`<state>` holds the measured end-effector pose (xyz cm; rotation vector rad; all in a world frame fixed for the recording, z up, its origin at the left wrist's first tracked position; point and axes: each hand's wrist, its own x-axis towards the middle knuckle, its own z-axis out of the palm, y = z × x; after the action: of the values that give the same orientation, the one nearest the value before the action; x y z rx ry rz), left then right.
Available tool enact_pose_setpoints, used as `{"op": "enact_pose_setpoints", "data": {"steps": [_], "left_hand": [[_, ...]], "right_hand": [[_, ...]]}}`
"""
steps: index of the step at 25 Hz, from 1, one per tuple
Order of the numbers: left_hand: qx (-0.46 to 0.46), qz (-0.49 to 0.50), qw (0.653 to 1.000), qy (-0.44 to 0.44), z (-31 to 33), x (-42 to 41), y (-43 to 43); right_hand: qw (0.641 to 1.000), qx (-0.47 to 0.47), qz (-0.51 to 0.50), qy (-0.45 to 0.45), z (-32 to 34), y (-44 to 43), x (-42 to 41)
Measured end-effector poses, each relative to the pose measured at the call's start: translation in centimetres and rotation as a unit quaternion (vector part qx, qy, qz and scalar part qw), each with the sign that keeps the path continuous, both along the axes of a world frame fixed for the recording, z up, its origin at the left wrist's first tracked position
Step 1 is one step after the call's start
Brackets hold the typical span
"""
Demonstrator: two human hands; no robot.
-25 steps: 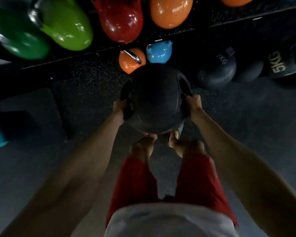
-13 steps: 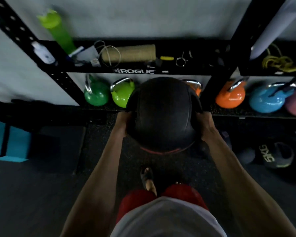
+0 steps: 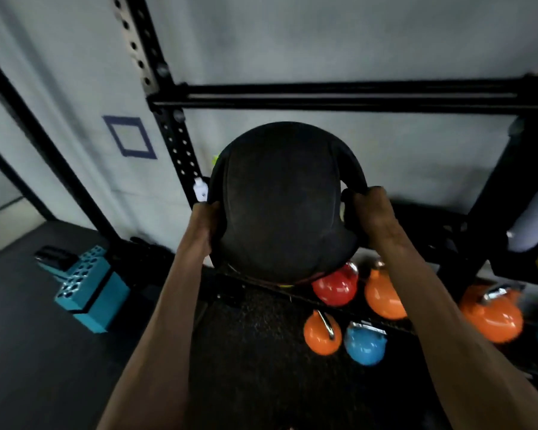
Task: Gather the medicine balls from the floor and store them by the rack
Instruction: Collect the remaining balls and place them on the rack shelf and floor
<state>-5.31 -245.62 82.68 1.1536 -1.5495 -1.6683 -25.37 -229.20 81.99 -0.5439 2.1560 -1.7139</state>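
Head view: the round black rubber medicine ball (image 3: 280,206) hangs at centre, before the black steel rack (image 3: 323,96) at 12 o'clock. At 3 o'clock the right hand (image 3: 370,209) wraps its side handle; at 9 o'clock the left hand (image 3: 207,225) seemingly does likewise. Carrying step; next, likely, lowering it beside the coloured kettlebells (image 3: 334,288) at 5 o'clock.

One medicine ball (image 3: 280,206), three orange kettlebells (image 3: 382,297), one red kettlebell (image 3: 334,288).
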Motion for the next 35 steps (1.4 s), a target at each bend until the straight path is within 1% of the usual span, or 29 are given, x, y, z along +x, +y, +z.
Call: {"op": "enact_pose_setpoints", "data": {"steps": [3, 4, 6, 11, 15, 18, 21, 25, 27, 30, 32, 35], "left_hand": [[-0.082, 0.099, 0.992, -0.005, 6.4, 0.6, -2.4], [-0.101, 0.119, 0.988, 0.006, 8.2, 0.7, -3.2], [-0.12, 0.137, 0.983, 0.039, 11.7, 0.9, -4.5], [-0.176, 0.162, 0.97, 0.03, 19.2, 0.6, -6.4], [-0.191, 0.173, 0.965, 0.046, 22.3, -0.2, -10.5], [-0.21, 0.17, 0.96, 0.07, 23.4, -1.0, -15.9], [-0.218, 0.152, 0.96, 0.091, 23.7, -2.1, -23.8], [-0.223, 0.117, 0.965, 0.08, 23.4, -3.2, -32.6], [-0.239, 0.105, 0.962, 0.077, 23.4, -4.0, -37.5], [-0.244, 0.055, 0.964, 0.087, 23.1, -5.6, -43.3], [-0.237, 0.024, 0.965, 0.112, 23.2, -6.7, -46.1], [-0.209, 0.007, 0.968, 0.137, 22.7, -8.8, -50.0]], "right_hand": [[0.997, -0.069, 0.036, 0.013, 6.6, -3.4, -0.3], [0.994, -0.094, 0.047, 0.019, 8.4, -4.4, -0.5], [0.989, -0.121, 0.073, 0.03, 11.7, -6.2, -1.0], [0.976, -0.18, 0.099, 0.073, 18.9, -10.4, -2.1], [0.969, -0.197, 0.109, 0.103, 23.4, -14.7, -3.2], [0.968, -0.206, 0.104, 0.103, 24.9, -19.3, -3.6], [0.968, -0.207, 0.077, 0.117, 25.1, -25.1, -3.9], [0.974, -0.196, 0.035, 0.107, 24.1, -33.0, -3.6], [0.977, -0.191, 0.01, 0.097, 23.7, -36.9, -3.4], [0.979, -0.171, -0.029, 0.103, 23.6, -41.6, -3.5], [0.98, -0.162, -0.042, 0.112, 23.9, -43.8, -4.0], [0.979, -0.149, -0.06, 0.129, 24.0, -46.8, -5.2]]}}
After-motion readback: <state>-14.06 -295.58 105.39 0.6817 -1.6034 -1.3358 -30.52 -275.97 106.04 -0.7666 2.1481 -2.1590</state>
